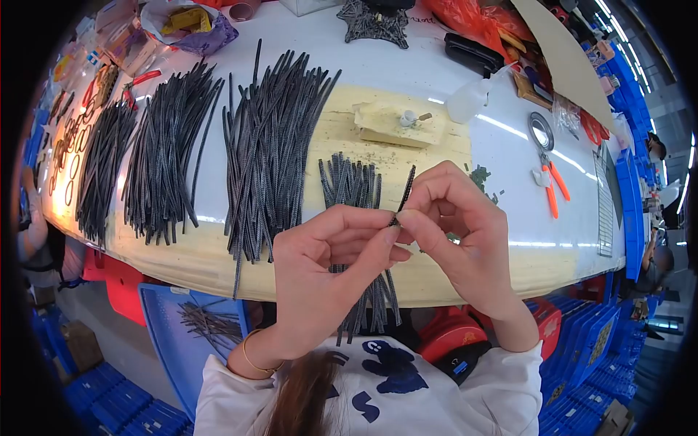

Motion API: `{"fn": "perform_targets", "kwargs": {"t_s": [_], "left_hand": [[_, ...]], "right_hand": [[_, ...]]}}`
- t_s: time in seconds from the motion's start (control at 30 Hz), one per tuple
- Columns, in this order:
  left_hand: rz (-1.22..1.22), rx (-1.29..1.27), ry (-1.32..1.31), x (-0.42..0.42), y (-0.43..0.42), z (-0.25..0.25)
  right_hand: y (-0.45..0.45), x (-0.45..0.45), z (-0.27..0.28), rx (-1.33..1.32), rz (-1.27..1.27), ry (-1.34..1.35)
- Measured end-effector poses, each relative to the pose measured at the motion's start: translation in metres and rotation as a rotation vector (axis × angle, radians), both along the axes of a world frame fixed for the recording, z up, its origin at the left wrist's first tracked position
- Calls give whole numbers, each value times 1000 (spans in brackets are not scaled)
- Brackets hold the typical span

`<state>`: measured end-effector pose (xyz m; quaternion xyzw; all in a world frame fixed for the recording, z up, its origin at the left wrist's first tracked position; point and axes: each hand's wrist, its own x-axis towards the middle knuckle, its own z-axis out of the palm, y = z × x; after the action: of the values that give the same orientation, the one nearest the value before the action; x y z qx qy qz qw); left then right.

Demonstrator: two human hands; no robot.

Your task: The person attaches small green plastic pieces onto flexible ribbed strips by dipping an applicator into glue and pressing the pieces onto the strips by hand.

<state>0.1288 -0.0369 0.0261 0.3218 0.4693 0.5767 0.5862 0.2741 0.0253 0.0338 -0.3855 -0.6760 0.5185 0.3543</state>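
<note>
Both hands meet above the front part of the bench [422, 280], thumb against index finger in each. The left hand [327, 269] pinches the lower end of a thin dark strip [408, 187], its remaining fingers loosely curled. The right hand [462, 232], fingertips touching those of the left, closes on the same strip just beside that grip, its other fingers bent inward. The strip rises at a slant from the fingertips. Beneath and behind the hands lies a short bundle of dark strips [350, 182], partly hidden by the left hand, with ends projecting past the front edge of the bench. Green scraps [480, 176] lie beyond the right hand. Farther back, a pale yellow block [396, 136] carries a small white cylindrical item [408, 118]; a translucent bottle [467, 102] stands to its right. To the left are three larger piles, the nearest pile [273, 145], the middle pile [167, 152] and the far pile [105, 171]. To the right are a round metal dish [540, 131], an orange-handled tool [552, 189] and a wire rack [605, 207]. Below the bench, at left, a blue tray [169, 320] holds further dark pieces [211, 323].
</note>
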Motion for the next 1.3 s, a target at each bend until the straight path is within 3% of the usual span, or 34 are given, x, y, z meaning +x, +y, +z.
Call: {"fn": "perform_targets", "kwargs": {"t_s": [0.47, 0.6, 0.77, 0.97, 1.3], "left_hand": [[26, 17, -27, -1, 0, -1], [57, 22, -90, -4, -1, 1], [64, 58, -4, -6, -1, 1], [45, 102, 142, -7, 2, 1], [-79, 128, 332, -19, 10, 8]], "right_hand": [[-3, -4, 0, 216, -9, -99], [1, -5, 2, -169, -55, 122], [3, -5, 1, -215, 51, 161], [2, -5, 1, -204, 6, 178], [12, 4, 21, -395, 97, 22]]}}
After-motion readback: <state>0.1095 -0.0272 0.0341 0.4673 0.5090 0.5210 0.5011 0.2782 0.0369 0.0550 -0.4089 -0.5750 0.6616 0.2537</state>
